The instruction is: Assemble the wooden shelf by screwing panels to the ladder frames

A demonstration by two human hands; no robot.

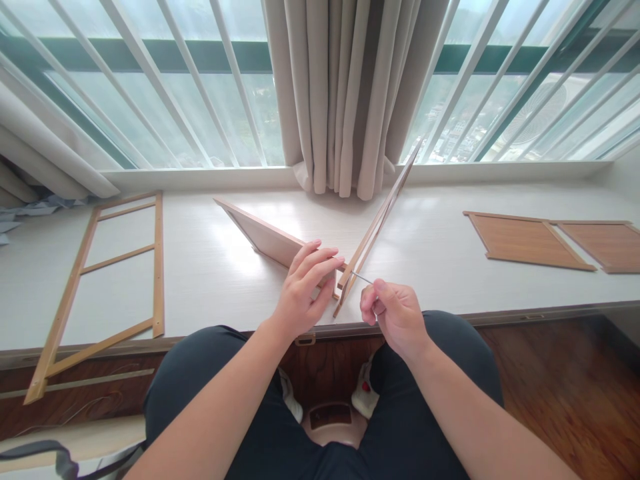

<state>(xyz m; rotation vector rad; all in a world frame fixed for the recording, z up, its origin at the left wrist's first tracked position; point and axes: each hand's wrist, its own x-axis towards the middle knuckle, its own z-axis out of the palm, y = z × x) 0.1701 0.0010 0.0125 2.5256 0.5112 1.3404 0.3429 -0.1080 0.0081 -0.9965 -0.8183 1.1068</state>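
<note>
My left hand (306,287) grips the end of a wooden panel (280,241), its fingers over the top edge and its thumb on the near face. That panel stands tilted on the white ledge and meets a slim wooden frame (376,230) that leans up to the right. Pinched in my right hand (395,312) is a thin metal hex key (362,276). Its tip touches the frame close to the joint with the panel. My right fingers hide the other end of the key, and the fastener at its tip is too small to make out.
At the left a ladder-like wooden frame (158,267) lies on the white ledge (425,267), overhanging its front edge. Two flat wooden panels (537,241) lie at the right. Beige curtains (345,100) hang behind, before barred windows. A pinkish stool (334,427) shows between my legs.
</note>
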